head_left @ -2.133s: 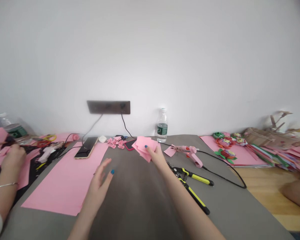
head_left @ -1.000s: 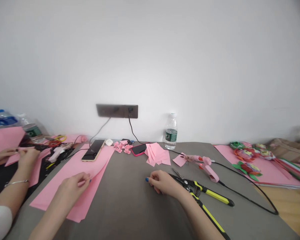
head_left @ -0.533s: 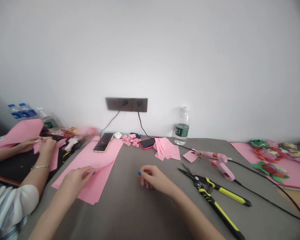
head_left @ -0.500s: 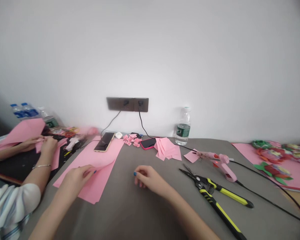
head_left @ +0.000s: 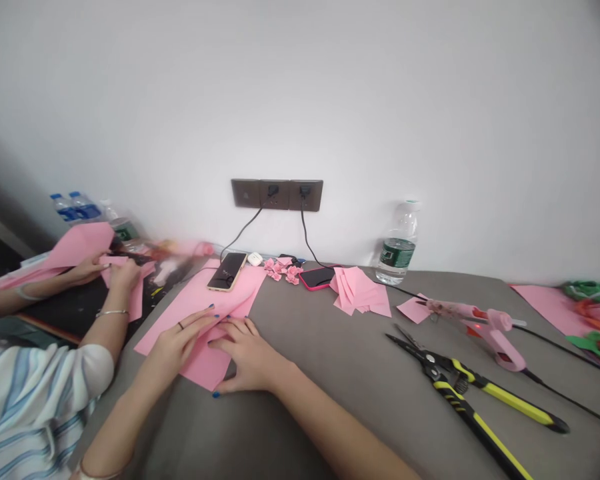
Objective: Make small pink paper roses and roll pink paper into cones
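Observation:
A large sheet of pink paper (head_left: 155, 337) lies slantwise on the grey tabletop, with its right part bent up and over. My left hand (head_left: 177, 343) has hold of the raised part, fingers long and close together; its thumb is hard to make out. Close against it, my right hand (head_left: 253, 353) rests on the sheet's right side with fingers spread, the thumb out near the lower corner. A black-screened phone (head_left: 227, 272) lies on the sheet's far end.
Small pink paper flowers (head_left: 283, 270), a pink-edged phone (head_left: 317, 278), cut pink papers (head_left: 357, 292) and a water bottle (head_left: 397, 253) line the wall. At right are yellow-black snips (head_left: 447, 373) and a pink glue gun (head_left: 500, 340) with cord. At left, a co-worker's hands (head_left: 123, 270) handle pink paper.
My right hand has moved left from the bare tabletop onto the pink sheet, its curled fingers now spread. My left hand stays at the bent part. The view has shifted left.

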Tool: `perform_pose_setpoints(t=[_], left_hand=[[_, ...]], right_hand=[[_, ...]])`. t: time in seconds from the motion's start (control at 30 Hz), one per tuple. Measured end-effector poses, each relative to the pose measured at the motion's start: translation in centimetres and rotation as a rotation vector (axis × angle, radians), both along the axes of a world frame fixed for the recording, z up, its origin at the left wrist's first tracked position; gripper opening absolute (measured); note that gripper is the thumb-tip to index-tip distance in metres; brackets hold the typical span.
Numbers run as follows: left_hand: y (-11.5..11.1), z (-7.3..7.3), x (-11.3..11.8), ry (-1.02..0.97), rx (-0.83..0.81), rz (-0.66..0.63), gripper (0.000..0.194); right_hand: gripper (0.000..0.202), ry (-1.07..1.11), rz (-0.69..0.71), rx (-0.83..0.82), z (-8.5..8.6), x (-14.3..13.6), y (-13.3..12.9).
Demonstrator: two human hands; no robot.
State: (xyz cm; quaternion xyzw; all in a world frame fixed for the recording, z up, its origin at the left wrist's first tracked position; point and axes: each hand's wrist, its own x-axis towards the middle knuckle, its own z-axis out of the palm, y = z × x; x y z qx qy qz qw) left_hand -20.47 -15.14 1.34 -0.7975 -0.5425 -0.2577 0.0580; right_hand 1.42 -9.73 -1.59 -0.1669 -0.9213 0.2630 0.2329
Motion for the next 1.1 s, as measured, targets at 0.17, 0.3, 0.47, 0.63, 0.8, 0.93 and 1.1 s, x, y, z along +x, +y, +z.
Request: perform_pose_setpoints(t=[0.17, 0.3, 0.47, 0.63, 0.8, 0.93, 1.1], left_hand=[[-0.5, -0.2, 0.1, -0.046, -0.055, -0.023, 0.033], [-0.8, 0.0, 0.3, -0.076, -0.145, 0.009, 0.034], [-1.5, 0.0, 0.5, -0.107, -0.271, 0.049, 0.035], [-2.0, -0.6, -0.1, -0.118, -0.407, 0.095, 0.048], [-1.7, -1.1, -0.8, -0.121, -0.382, -0.01, 0.041], [-1.8, -0.6, -0.4, -0.101, -0.325, -0.066, 0.02], [-2.2, -0.1, 0.2, -0.059, -0.291, -0.103, 0.018]], right_hand=[[0.074, 0.015, 0.009, -0.004, 0.3, -0.3, 0.0], [0.071, 0.022, 0.026, -0.02, 0.6, -0.1, 0.2], [0.059, 0.028, 0.016, -0.045, 0.6, -0.2, 0.5], [0.038, 0.1, -0.025, -0.041, -0.1, -0.5, 0.4], [0.008, 0.194, -0.021, 0.044, -0.7, -0.8, 0.1], [0.008, 0.237, -0.038, 0.074, -0.1, -0.8, -0.2], [0.014, 0.19, -0.03, 0.037, 0.6, -0.6, -0.3]])
